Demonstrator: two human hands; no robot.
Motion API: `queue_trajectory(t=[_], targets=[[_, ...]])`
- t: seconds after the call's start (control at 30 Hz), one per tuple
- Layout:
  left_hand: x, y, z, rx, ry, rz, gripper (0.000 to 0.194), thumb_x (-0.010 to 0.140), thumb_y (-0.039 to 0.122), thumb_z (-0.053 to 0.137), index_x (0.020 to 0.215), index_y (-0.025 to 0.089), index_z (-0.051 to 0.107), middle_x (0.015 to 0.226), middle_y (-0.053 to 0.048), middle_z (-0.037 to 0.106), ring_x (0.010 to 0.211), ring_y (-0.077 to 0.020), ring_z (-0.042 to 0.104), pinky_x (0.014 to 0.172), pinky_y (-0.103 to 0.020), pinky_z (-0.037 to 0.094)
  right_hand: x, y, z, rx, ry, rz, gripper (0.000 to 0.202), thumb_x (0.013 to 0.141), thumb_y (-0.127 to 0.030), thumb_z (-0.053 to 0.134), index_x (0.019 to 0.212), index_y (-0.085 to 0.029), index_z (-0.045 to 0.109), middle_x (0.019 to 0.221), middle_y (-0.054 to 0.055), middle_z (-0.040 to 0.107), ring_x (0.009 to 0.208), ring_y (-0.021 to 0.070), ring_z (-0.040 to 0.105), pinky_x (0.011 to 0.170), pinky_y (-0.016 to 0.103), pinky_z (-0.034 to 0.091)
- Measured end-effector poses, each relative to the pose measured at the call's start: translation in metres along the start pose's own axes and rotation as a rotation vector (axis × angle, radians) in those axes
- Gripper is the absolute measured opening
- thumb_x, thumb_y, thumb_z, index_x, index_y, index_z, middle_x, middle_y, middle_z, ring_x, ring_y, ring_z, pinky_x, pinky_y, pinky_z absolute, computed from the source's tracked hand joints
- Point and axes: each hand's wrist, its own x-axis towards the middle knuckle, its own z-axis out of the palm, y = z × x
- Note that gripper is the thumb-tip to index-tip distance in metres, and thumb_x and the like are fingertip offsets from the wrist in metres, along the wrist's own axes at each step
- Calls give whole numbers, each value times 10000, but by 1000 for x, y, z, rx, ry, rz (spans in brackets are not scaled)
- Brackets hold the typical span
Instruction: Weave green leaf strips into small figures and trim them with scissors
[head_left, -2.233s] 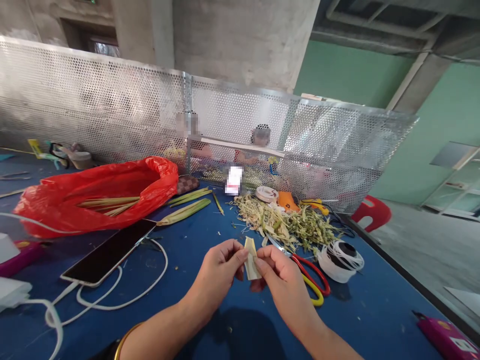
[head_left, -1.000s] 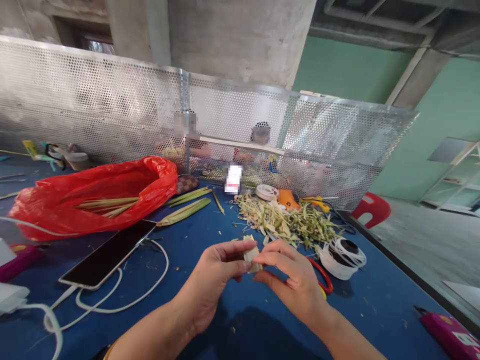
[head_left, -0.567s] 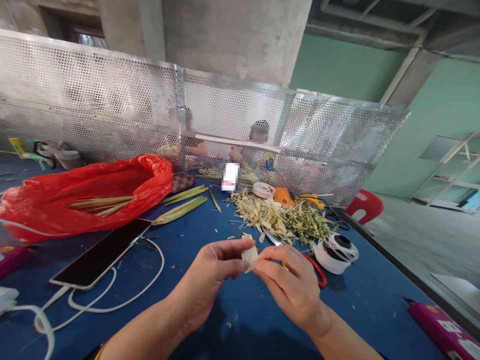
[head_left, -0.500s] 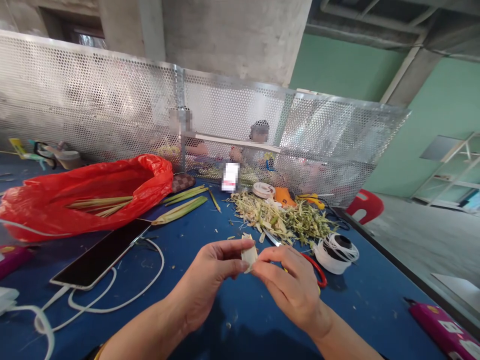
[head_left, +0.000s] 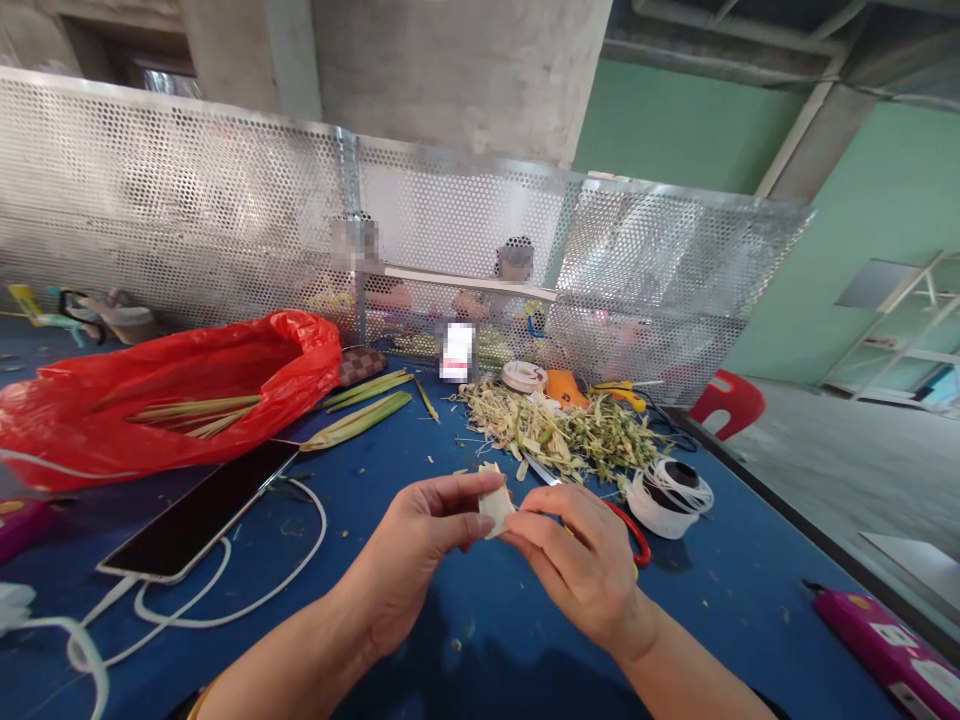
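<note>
We see the left hand pinching a pale leaf strip between thumb and forefinger, the forefinger laid over the upper part and the thumb against the lower left; its other fingers are curled behind and mostly hidden from us. The right hand has its thumb and fingertips pressed together at the strip's lower right edge, pinching it there; the strip is held up between the two hands, above the blue table, tilted, its top end sticking out past the left forefinger.

Just beyond the right hand we find scissors, their red and yellow handles partly covered by that hand; their blades point towards a heap of leaf scraps, straw-coloured at the left and greener at the right; to the right of the scissors stands a spool of white cord. Behind the heap we make out a flat white roll and an orange packet, side by side.

On the left we have a red plastic bag with long dry leaves inside; green husks lie just right of it, and nearer us a dark-screened phone lies flat beside a looped white cable.
</note>
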Motion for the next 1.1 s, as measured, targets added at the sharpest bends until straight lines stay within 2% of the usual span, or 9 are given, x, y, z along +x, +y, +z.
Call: queue_trajectory(t=[0.13,0.2,0.33,0.43,0.53,0.63,0.77,0.93,1.1], targets=[[-1,3,1,19,27,45,375,623,186,723,998,198,720,860,-39,720,776,-156,602,756,-268,431,0,1,2,149,-13,111,114,812,-158,637,914,-204,613,824,50,628,775,170,586,698,296,476],[-1,3,2,40,39,95,370,616,191,731,986,193,725,830,-36,719,801,-169,607,765,-269,433,2,0,4,328,-43,288,149,790,-228,675,905,-203,584,805,33,621,757,165,584,695,287,481],[-1,3,4,114,80,182,374,624,217,723,996,184,722,803,-36,714,793,-187,612,752,-290,446,9,-3,6,627,-147,775,185,811,-363,628,813,-188,567,690,1,592,629,138,561,582,244,464],[0,2,3,185,114,228,365,644,233,704,1005,180,717,817,-40,714,771,-184,609,717,-291,453,12,-4,8,810,-248,942,245,841,-374,572,701,-174,568,596,-12,582,570,124,558,555,232,447],[1,2,2,177,101,223,372,639,230,712,1006,173,714,813,-41,716,755,-172,605,705,-278,453,13,-6,9,899,-209,1006,246,833,-364,580,680,-171,567,569,-23,581,553,118,561,561,229,445],[3,0,2,118,87,186,398,613,232,746,1004,166,710,806,-36,715,724,-150,590,692,-260,453,14,-8,10,866,-192,1019,241,816,-371,599,687,-168,582,575,-22,587,553,118,562,557,229,442],[5,-4,3,161,141,181,396,610,228,757,999,169,713,718,-8,684,629,-121,541,616,-243,434,14,-9,10,859,-212,1005,252,811,-380,602,678,-167,583,572,-20,584,557,119,548,562,234,439],[4,-3,3,173,107,158,413,616,217,745,1027,185,710,782,-28,702,705,-156,577,632,-256,429,12,-8,11,1038,-208,1050,288,799,-405,612,647,-168,549,537,-39,525,512,104,496,538,233,417],[3,-1,2,139,77,121,398,610,195,748,1007,188,717,746,-14,689,636,-115,529,580,-227,401,9,-9,13,1259,-226,1141,290,776,-409,643,669,-148,573,539,-38,504,491,86,457,509,221,369]])
